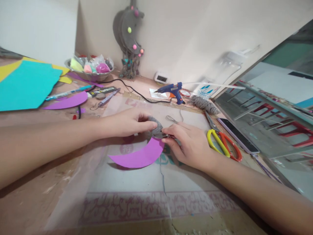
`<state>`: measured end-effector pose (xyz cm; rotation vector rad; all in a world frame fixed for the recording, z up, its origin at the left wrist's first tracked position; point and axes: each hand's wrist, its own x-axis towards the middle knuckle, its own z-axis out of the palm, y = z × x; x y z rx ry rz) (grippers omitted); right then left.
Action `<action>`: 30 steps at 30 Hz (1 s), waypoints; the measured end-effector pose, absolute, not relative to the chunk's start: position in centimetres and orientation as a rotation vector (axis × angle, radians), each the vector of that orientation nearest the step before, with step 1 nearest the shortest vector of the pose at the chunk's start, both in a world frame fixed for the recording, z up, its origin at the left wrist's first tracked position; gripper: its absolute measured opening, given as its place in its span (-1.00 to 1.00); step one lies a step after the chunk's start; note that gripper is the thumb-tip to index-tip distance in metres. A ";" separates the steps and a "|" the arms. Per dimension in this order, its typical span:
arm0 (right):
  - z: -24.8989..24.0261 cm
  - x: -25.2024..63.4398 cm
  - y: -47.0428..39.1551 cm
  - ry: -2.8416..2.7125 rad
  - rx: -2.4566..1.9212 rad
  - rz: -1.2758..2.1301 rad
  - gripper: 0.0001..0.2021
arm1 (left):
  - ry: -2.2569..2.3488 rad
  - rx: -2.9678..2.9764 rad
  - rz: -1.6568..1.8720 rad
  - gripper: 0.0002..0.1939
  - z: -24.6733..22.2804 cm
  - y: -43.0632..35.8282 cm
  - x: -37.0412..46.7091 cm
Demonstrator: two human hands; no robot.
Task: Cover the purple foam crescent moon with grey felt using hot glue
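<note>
A purple crescent (141, 154), its upper end wound in grey yarn (156, 123), is held just above the plastic-covered work surface. My left hand (129, 122) pinches the yarn-wound end between thumb and fingers. On the other side, the thumb and fingertips of my right hand (188, 142) are closed at the edge where the grey winding meets bare purple. A small dark, shiny thing shows at those fingertips; I cannot make out what it is. A loose loop of grey yarn (172, 119) lies behind my right hand.
A blue glue gun (171, 89) stands behind the hands, near a grey yarn bundle (204, 104). Scissors (222, 143) and a phone (238, 135) lie to the right. Teal sheets (26, 86), a cutter (101, 91) and a bowl (90, 76) are at left. A grey crescent ornament (127, 32) hangs behind.
</note>
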<state>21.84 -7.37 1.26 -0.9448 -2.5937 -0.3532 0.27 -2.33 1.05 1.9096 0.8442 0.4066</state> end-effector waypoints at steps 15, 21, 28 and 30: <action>1.3 21.7 -7.4 -2.640 -0.867 -0.571 -0.83 | 0.813 1.997 0.410 -0.67 0.9 -2.0 0.4; 1.2 21.9 -7.3 -2.643 -0.837 -0.592 -0.83 | 0.812 2.003 0.425 -0.67 1.0 -2.1 0.4; 1.2 22.0 -7.3 -2.589 -0.830 -0.501 -0.83 | 0.837 1.960 0.411 -0.68 1.0 -2.2 0.4; 1.3 22.1 -7.3 -2.564 -0.849 -0.451 -0.83 | 0.838 1.961 0.411 -0.67 0.9 -2.1 0.4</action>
